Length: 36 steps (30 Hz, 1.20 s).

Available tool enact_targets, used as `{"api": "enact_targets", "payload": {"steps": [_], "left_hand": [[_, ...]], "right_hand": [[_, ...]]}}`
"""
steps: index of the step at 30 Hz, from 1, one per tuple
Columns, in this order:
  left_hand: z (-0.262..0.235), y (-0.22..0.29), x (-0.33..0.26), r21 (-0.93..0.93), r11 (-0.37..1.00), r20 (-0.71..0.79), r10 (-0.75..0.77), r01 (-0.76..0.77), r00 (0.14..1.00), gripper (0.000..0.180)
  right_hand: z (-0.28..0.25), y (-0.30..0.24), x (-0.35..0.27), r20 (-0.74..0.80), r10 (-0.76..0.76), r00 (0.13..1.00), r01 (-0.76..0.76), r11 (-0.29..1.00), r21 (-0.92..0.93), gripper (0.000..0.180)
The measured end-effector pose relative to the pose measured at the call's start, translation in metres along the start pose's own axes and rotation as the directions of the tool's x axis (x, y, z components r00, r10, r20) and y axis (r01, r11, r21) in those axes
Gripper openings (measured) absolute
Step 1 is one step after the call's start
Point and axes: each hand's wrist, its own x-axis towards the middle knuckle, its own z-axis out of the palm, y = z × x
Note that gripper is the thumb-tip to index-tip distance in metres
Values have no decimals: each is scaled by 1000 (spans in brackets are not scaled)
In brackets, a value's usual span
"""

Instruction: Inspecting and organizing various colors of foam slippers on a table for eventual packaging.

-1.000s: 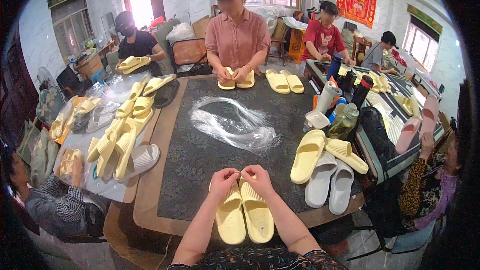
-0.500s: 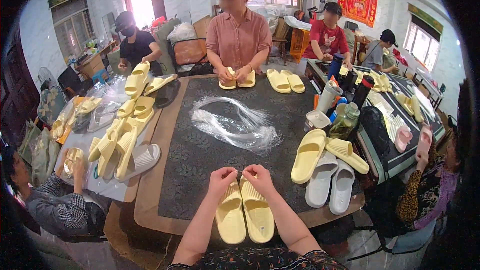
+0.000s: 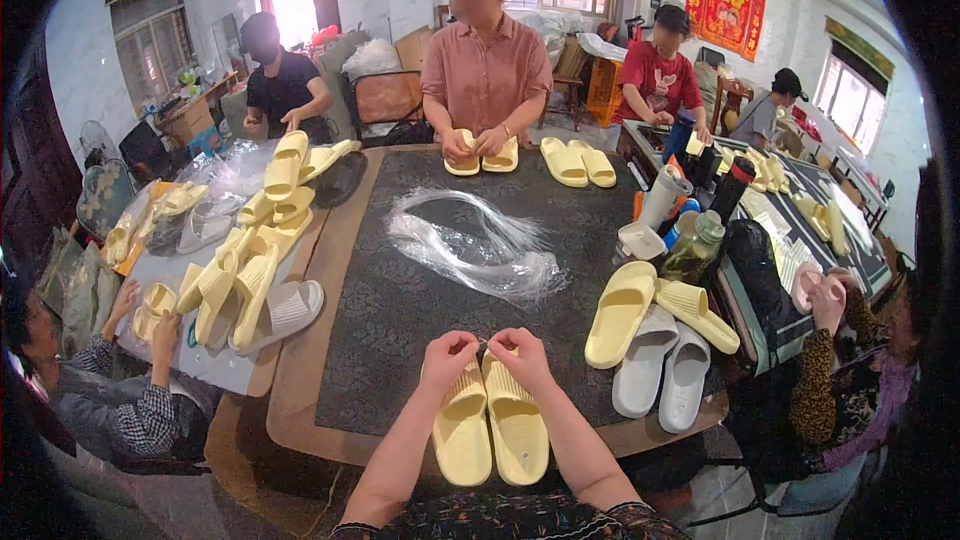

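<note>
A pair of pale yellow slide sandals [image 3: 462, 445] lies side by side at the near edge of the table, ribbed straps away from me. Over those straps, my left hand [image 3: 450, 355] and my right hand [image 3: 518, 352] are close together, fingertips pinched. Between them shows a short bit of a thin strand; its ends are hidden in my fingers. Beyond my hands, a loose bundle of clear plastic strands [image 3: 425, 240] is spread on the dark patterned table top [image 3: 370, 340].
Yellow and light grey slides [image 3: 684, 378] are stacked at the right, beside bottles and a jar [image 3: 692, 250]. More slides [image 3: 265, 280] are heaped on the left table. Across from me, a person [image 3: 485, 80] handles a yellow pair; co-workers sit at both sides.
My hands stay over the straps, with the fingertips barely shifted. At the right, a co-worker's hand and pink slide have moved left and inward. The whole view has tilted slightly.
</note>
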Motion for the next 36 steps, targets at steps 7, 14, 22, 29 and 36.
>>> {"api": "enact_targets", "payload": {"steps": [7, 14, 22, 29, 36], "left_hand": [[2, 1, 0, 61, 998, 8, 1, -1, 1000, 17], [0, -2, 1, 178, 960, 48, 213, -218, 976, 17], [0, -5, -3, 171, 966, 27, 194, -196, 981, 16], [2, -5, 2, 74, 978, -72, 201, -196, 977, 15], [-6, -25, 8, 60, 993, -146, 113, -105, 983, 18]], "right_hand": [[3, 10, 3, -51, 105, 993, -100, 990, 97, 15], [3, 13, 1, -10, 9, 1000, -9, 998, 64, 12], [4, 13, 1, 32, -2, 999, 0, 998, 63, 9], [3, 15, 5, -80, 62, 995, -48, 985, 166, 9], [-6, -32, -3, -401, -248, 882, 267, 964, -9, 5]]}}
